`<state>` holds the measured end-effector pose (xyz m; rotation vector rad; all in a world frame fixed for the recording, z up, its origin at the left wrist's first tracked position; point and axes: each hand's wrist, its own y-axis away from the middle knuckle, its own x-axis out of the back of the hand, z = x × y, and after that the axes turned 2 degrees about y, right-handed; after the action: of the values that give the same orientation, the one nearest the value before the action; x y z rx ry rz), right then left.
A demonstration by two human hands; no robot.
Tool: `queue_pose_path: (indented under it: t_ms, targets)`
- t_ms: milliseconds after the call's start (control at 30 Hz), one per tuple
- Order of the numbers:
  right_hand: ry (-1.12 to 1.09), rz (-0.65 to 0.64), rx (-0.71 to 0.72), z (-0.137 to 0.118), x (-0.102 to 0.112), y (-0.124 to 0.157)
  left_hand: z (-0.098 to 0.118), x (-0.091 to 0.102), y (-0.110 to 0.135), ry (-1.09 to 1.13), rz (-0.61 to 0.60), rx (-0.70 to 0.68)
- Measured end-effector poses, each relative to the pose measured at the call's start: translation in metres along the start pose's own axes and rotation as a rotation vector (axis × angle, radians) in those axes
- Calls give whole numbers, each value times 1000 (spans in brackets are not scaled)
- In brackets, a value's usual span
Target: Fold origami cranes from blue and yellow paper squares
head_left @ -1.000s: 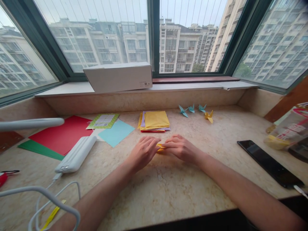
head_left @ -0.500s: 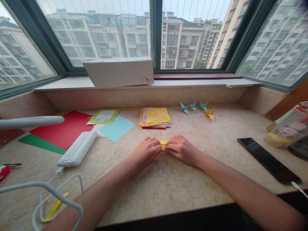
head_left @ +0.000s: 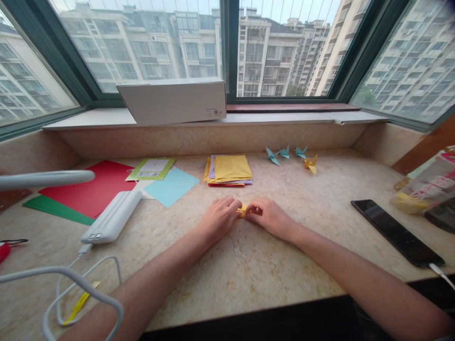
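A small folded piece of yellow paper (head_left: 242,209) lies between my two hands in the middle of the counter, mostly hidden by the fingers. My left hand (head_left: 221,217) is closed on its left end, fingers curled over from above. At the right end, my right hand (head_left: 269,216) pinches the paper between thumb and fingertips, with a gap showing under the curled index finger. Just beyond the hands sits a stack of yellow and purple paper packets (head_left: 232,168) with red at the bottom. Several small folded paper cranes (head_left: 284,152), blue and yellow, stand farther back right.
At left lie red paper (head_left: 95,187), green paper (head_left: 57,210), a light blue sheet (head_left: 172,186) and a white power bank (head_left: 112,218) with a looping cable. A black phone (head_left: 396,232) and a clear plastic container (head_left: 428,187) are at right. A white box (head_left: 174,102) stands on the sill.
My right hand's fingers have lifted and curled more, opening a gap above the thumb. My left hand stays on the paper. The whole view has shifted slightly.
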<state>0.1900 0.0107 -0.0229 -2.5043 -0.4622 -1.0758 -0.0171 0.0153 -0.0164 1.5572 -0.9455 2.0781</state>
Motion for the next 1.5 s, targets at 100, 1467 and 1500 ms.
queue_pose_path:
  t_ms: [100, 1467, 1500]
  targets:
    - [93, 19, 75, 1, 0, 1, 0, 1, 3, -19, -3, -64]
    - [252, -69, 274, 0, 14, 4, 4, 12, 10, 72, -35, -186]
    - [240, -60, 266, 1, 14, 3, 3, 11, 9, 68, -39, -185]
